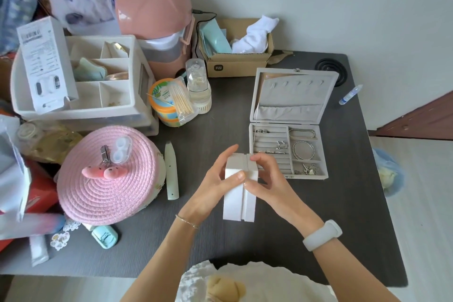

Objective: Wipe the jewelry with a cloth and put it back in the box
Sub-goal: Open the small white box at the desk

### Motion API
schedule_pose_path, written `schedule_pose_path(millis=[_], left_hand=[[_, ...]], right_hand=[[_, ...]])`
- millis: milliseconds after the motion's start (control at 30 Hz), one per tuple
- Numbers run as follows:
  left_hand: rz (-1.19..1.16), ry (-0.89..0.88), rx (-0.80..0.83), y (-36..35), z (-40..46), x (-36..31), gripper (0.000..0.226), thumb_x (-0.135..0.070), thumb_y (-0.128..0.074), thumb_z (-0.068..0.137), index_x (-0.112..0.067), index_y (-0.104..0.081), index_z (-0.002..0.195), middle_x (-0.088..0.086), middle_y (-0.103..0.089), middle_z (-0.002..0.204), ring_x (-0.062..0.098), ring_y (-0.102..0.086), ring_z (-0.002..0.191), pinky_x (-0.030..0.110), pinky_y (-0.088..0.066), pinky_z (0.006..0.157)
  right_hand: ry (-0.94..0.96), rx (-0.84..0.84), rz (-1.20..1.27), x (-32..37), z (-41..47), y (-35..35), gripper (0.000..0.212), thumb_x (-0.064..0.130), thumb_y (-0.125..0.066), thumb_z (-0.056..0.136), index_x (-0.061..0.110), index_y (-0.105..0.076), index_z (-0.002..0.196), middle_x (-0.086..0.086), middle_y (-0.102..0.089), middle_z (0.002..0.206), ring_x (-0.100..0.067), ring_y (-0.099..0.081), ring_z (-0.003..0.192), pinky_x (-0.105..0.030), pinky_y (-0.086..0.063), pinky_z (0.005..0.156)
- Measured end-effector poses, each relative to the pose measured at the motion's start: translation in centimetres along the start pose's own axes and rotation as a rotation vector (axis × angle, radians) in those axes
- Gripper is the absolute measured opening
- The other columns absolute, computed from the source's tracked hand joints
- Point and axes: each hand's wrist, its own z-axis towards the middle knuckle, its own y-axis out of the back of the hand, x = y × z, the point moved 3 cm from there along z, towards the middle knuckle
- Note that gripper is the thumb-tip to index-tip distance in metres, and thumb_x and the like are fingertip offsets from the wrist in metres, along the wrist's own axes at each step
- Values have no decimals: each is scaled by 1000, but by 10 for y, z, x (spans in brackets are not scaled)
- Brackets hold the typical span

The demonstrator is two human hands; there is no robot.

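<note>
Both hands held white cloth (239, 193) above counter (318, 240): left grip (215, 179) clasped it, right grip (267, 179) pinched its top; jewelry box (289, 125) lay open nearby.

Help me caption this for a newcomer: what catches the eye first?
Both hands, left and right, hold a folded white cloth upright at the centre of the dark table. Right behind them an open grey jewelry box shows silver pieces, and a pink woven basket lid sits to the left.

Both hands, left (215, 180) and right (266, 179), grip a white cloth (239, 193) beside the open jewelry box (289, 125).
</note>
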Motion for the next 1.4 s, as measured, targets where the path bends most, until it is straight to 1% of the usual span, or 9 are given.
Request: schedule_pose_path(millis=[67,200,333,500,700,867,1033,1233,1400], left_hand=[[-3,-45,-15,-1,-3,-2,87,-78,-61,54,-36,-42,128,-9,-52,126,11,-51,118,22,-44,96],[-88,-92,-90,-5,-5,-3,58,-66,-65,63,-31,-56,109,9,-57,116,34,-55,109,51,-45,96],[-134,-42,-104,-6,-3,-7,54,-63,-69,58,-30,-58,100,11,-58,107,33,-59,95,41,-52,79],[-118,-82,-121,-2,-4,-4,39,-53,-66,66,-33,-61,99,10,-60,107,31,-59,99,44,-51,86],[-108,53,-86,5,-2,7,56,-65,-64,62,-33,-59,108,3,-62,110,25,-60,101,38,-50,87],[46,44,46,1,-4,4,89,-68,-66,58,-49,-22,134,-5,-38,142,14,-45,125,37,-43,102],[173,-78,213,-12,-5,-2,116,-54,-79,56,-42,-1,141,-7,-12,151,13,-16,140,48,-28,112],[427,-177,83,-5,-1,-15,105,-41,-78,57,-57,-5,130,-20,-22,130,-4,-30,120,8,-38,95],[496,-283,14,-6,-2,-21,77,-48,-72,52,-54,-28,116,-14,-32,119,0,-40,109,17,-45,89]], right_hand=[[8,0,-43,1,1,1,47,48,-61,65,41,-40,106,14,-46,123,3,-53,106,-11,-45,80],[73,-76,-51,4,1,-5,40,48,-58,65,41,-49,104,5,-47,123,-8,-52,110,-11,-46,76],[65,-157,3,4,2,-11,37,49,-58,63,40,-50,98,0,-52,117,-12,-55,103,-11,-46,71],[95,-103,-73,0,4,-8,39,53,-59,66,42,-49,102,1,-52,119,-11,-55,107,-15,-48,77],[-21,-74,43,-9,9,-6,38,52,-58,65,36,-52,99,6,-58,110,-13,-59,100,-18,-49,76],[-181,-193,244,-17,16,-6,24,36,-55,80,27,-53,102,-8,-61,110,-20,-62,95,-36,-52,77],[-372,-125,490,-21,20,1,61,60,-58,70,25,-54,120,-15,-56,125,-31,-55,115,-47,-49,91],[-437,159,641,-10,8,-6,54,51,-60,77,29,-51,126,-5,-62,116,-22,-60,107,-43,-53,76],[-446,195,662,-3,3,-3,45,43,-54,76,28,-53,118,0,-64,100,-15,-65,90,-36,-54,65]])
